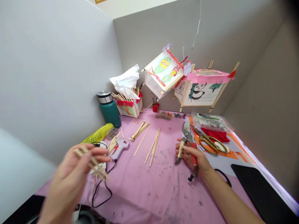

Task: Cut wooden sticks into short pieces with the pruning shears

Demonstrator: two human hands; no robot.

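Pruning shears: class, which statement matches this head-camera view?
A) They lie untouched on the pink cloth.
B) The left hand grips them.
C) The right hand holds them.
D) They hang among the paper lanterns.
C. The right hand wraps its fingers around the pruning shears, while the left hand holds a bundle of wooden sticks.

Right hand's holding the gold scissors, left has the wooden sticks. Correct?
Not quite: the head view shows the right hand holding red-handled pruning shears. The gold scissors lie nearby, not in the hand. The left hand does have the wooden sticks.
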